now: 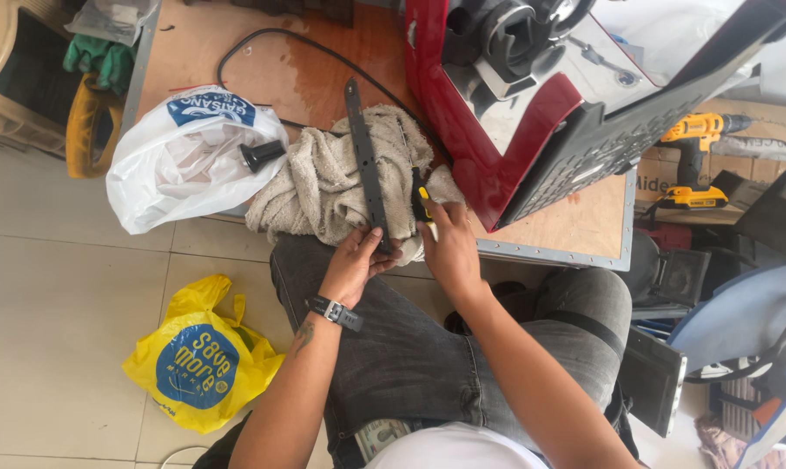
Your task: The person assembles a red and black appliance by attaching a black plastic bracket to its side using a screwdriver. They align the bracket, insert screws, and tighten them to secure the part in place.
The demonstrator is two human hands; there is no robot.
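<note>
With the left hand (356,263) pinching the black strip's (366,163) near end and the right hand (449,247) gripping a yellow-handled tool (422,205) beside it, the tool is risking slipping toward the left fingers.

- This is looking like a small repair workshop.
- A scuffed plywood tabletop (263,65) with metal edging is carrying a red vehicle body panel (488,156) and a grimy rag (323,187).
- A yellow cordless drill (697,143) is lying on cardboard boxes (758,117) nearby.
- Loose parts and plastic bags (184,156) are crowding the tiled floor (54,287).
</note>
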